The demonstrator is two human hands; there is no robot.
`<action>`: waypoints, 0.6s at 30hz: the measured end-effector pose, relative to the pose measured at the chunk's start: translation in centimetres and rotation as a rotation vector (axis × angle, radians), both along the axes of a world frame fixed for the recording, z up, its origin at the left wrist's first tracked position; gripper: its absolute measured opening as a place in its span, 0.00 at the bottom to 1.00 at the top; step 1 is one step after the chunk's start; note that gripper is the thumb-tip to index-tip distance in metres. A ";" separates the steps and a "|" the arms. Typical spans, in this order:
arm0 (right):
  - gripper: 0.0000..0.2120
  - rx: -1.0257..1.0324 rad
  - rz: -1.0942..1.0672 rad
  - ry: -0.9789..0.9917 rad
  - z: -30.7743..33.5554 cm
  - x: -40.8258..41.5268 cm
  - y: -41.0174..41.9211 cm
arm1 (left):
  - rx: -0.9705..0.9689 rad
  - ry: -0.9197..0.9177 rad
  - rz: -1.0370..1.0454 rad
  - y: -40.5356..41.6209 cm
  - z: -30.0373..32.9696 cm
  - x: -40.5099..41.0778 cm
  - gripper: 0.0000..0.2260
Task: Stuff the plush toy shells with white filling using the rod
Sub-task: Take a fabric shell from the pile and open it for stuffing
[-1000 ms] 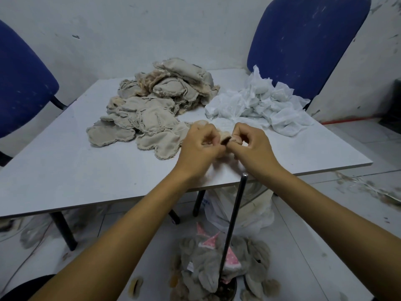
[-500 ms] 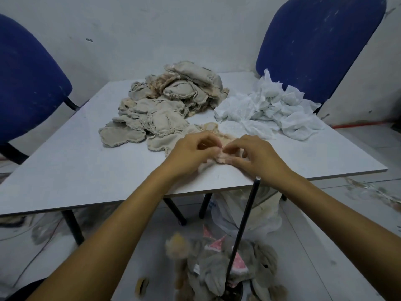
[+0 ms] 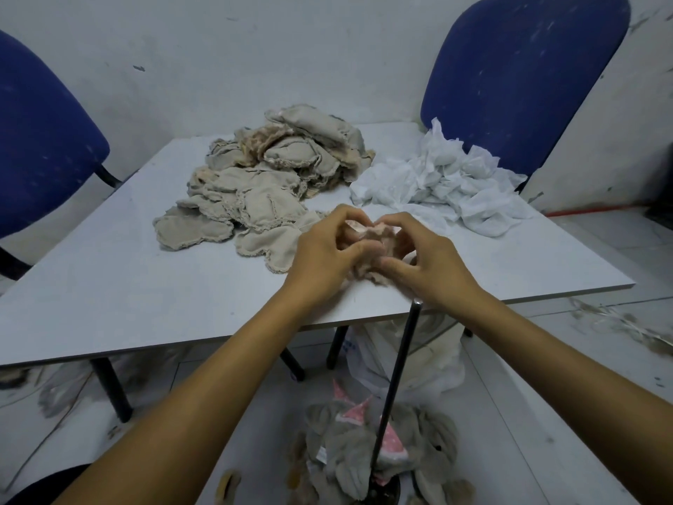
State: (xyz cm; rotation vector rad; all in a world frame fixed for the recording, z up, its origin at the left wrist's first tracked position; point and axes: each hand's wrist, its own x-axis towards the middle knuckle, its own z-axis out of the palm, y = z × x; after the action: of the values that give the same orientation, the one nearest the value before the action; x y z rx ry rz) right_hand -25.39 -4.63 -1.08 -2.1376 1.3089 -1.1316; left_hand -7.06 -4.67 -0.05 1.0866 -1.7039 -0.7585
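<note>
Both hands worked together on one small plush toy shell (image 3: 368, 239) above the near edge of the white table (image 3: 127, 286). The left hand (image 3: 324, 255) gripped the shell from its left side, with the fingers curled around the fuzzy beige-pink fabric and the thumb pressed on the front. The right hand (image 3: 424, 262) gripped the same shell from the right, fingers bent over its top and the thumb pushed into the fabric low down, so the two hands almost touched each other. Whether the shell lay on the table or was lifted a little, I could not tell. Behind the left hand was a pile of flat empty shells (image 3: 262, 184) in a grey-beige colour, with rough edges, and the nearest one lay just beside the left hand. To the right of this pile, touching it at one corner, was a heap of white filling (image 3: 444, 184), and it was near the right hand. A black rod (image 3: 395, 391) stood tilted below the table edge, its top end just under the right wrist; neither hand held it. Its lower end went down among finished grey plush toys (image 3: 368, 453) with pink ears on the floor. A white plastic bag (image 3: 411, 359) stood under the table behind the rod. Two blue chairs, one at the left (image 3: 40, 140) and one at the back right (image 3: 517, 74), stood against the pale wall.
</note>
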 end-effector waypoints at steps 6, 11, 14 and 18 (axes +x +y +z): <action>0.21 -0.042 -0.033 0.060 -0.2 0.1 -0.5 | -0.015 0.041 0.024 -0.5 -0.6 -0.4 0.09; 0.26 -0.271 0.027 0.081 -0.4 0.2 -0.2 | -0.069 0.050 -0.003 -0.9 -0.2 0.0 0.12; 0.20 -0.227 0.069 -0.007 -0.4 -0.3 -0.2 | -0.027 0.070 -0.043 -0.9 0.1 0.0 0.07; 0.18 -0.081 0.075 -0.194 -0.3 -0.6 -0.2 | 0.020 0.038 -0.151 -0.7 0.5 -0.1 0.04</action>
State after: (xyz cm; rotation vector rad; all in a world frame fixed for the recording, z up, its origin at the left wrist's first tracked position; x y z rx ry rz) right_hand -25.94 -4.80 -1.34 -2.0543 1.1055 -1.3437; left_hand -7.13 -5.35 0.48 0.9586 -1.7638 -0.8869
